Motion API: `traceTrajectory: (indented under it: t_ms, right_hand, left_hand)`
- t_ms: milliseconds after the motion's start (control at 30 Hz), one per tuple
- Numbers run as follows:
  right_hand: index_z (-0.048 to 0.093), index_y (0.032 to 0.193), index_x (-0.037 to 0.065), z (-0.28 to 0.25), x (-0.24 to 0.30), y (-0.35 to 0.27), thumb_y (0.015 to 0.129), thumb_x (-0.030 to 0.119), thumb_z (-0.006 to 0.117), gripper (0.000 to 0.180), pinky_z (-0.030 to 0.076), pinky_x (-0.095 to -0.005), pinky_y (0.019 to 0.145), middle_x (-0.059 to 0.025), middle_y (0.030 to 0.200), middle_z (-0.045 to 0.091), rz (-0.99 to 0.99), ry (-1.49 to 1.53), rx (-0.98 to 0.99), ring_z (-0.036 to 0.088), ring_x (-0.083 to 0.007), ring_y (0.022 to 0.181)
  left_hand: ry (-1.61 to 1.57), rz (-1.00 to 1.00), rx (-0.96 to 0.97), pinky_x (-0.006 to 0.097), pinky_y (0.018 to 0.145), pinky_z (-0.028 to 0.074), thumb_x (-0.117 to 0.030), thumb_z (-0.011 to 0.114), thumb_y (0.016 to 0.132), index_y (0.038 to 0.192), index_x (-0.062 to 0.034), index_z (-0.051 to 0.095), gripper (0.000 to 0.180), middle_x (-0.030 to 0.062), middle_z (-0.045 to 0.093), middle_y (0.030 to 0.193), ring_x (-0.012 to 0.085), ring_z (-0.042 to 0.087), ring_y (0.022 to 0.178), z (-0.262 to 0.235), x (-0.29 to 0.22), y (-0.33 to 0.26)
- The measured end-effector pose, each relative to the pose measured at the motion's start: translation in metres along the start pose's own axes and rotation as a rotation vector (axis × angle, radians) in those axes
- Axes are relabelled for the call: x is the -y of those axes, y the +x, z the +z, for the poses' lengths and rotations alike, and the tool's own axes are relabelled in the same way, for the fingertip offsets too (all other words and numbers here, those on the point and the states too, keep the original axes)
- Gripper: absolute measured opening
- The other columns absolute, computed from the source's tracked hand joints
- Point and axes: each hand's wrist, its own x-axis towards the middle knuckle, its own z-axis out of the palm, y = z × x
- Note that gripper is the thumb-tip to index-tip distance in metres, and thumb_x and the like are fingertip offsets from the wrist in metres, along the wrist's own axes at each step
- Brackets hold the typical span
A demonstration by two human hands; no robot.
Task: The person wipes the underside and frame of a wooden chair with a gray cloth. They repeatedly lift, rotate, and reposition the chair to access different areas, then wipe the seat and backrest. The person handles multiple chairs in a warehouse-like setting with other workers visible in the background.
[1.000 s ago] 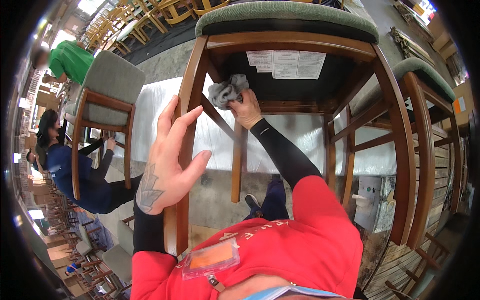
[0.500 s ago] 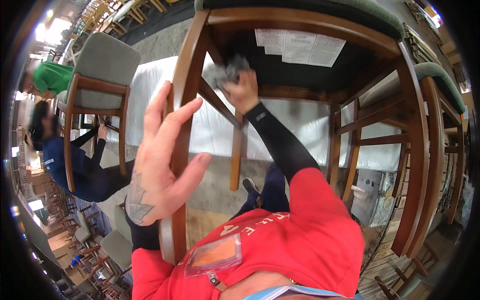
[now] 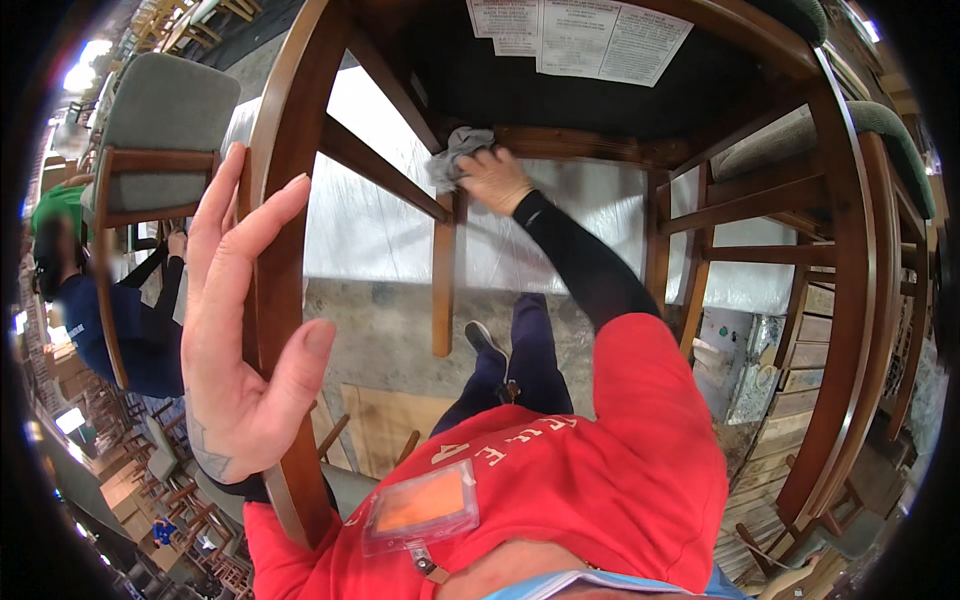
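A brown wooden chair point(image 3: 283, 180) stands tipped before me, its dark underside point(image 3: 590, 105) facing me with white paper labels point(image 3: 610, 40) on it. Against the chair's left leg rests my left hand point(image 3: 245, 340), fingers stretched and thumb apart, gripping nothing. My right hand point(image 3: 495, 183) reaches inside the frame, its fingers pressed on a crumpled grey cloth point(image 3: 462, 155). The cloth lies against the corner where the rear rail point(image 3: 580, 145) meets a leg point(image 3: 444, 280). The fingertips are partly hidden by the cloth.
Another chair point(image 3: 880, 200) with a green-grey seat stands close on the right. On the left, a co-worker in dark blue point(image 3: 110, 320) works by a grey upholstered chair point(image 3: 165, 130); a person in green point(image 3: 60, 205) is behind. Plastic-covered surface point(image 3: 560, 230) lies beyond the chair.
My right hand and the cloth have moved from the dark underside down to the corner by the rear rail. The view has shifted, so my left hand and the chair leg appear farther left.
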Motion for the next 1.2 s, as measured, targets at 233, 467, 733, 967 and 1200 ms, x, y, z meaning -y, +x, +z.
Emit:
traceTrajectory:
  t_ms: [233, 467, 733, 967, 1200]
  right_hand:
    - [0.072, 0.096, 0.018, -0.045, -0.087, -0.157, 0.068, 0.021, 0.076, 0.029, 0.041, -0.0450, 0.081, -0.0081, 0.109, 0.059, 0.723, 0.136, -0.141, 0.055, -0.0279, 0.102]
    - [0.072, 0.107, 0.017, -0.007, -0.038, -0.110, 0.066, 0.024, 0.079, 0.042, 0.040, -0.0547, 0.094, -0.0185, 0.119, 0.054, 0.721, -0.204, -0.265, 0.049, -0.0380, 0.114]
    - [0.070, 0.105, 0.016, -0.037, -0.004, -0.033, 0.069, 0.031, 0.080, 0.040, 0.041, -0.0482, 0.089, -0.0161, 0.109, 0.054, 0.711, 0.010, -0.318, 0.053, -0.0342, 0.104]
    - [0.071, 0.102, 0.009, -0.039, -0.042, -0.081, 0.076, 0.024, 0.076, 0.031, 0.036, -0.0550, 0.097, -0.0188, 0.114, 0.055, 1.071, -0.268, -0.463, 0.045, -0.0393, 0.119]
    - [0.068, 0.098, 0.006, -0.015, 0.006, 0.012, 0.076, 0.040, 0.073, 0.041, 0.035, -0.0590, 0.102, -0.0128, 0.123, 0.056, 0.742, 0.016, -0.144, 0.048, -0.0373, 0.121]
  left_hand:
    - [-0.044, 0.047, -0.032, 0.041, 0.116, 0.030, -0.038, 0.062, 0.089, 0.143, 0.0028, 0.050, 0.069, 0.0249, 0.028, 0.160, 0.0329, 0.036, 0.146, 0.000, 0.002, -0.002]
    - [-0.020, 0.065, -0.018, 0.042, 0.116, 0.030, -0.040, 0.063, 0.089, 0.142, 0.0033, 0.050, 0.070, 0.0260, 0.028, 0.159, 0.0335, 0.038, 0.144, -0.002, 0.000, 0.002]
    - [-0.038, 0.018, -0.018, 0.043, 0.118, 0.028, -0.040, 0.058, 0.092, 0.146, 0.0012, 0.047, 0.069, 0.0252, 0.027, 0.160, 0.0337, 0.033, 0.147, 0.004, 0.008, 0.000]
    - [-0.003, 0.030, 0.000, 0.042, 0.119, 0.027, -0.039, 0.055, 0.089, 0.147, 0.0008, 0.045, 0.071, 0.0239, 0.027, 0.161, 0.0332, 0.033, 0.148, 0.000, 0.007, -0.001]
    - [0.078, 0.001, 0.036, 0.043, 0.120, 0.025, -0.048, 0.056, 0.093, 0.146, 0.0029, 0.044, 0.075, 0.0259, 0.027, 0.160, 0.0342, 0.032, 0.148, -0.004, 0.009, 0.002]
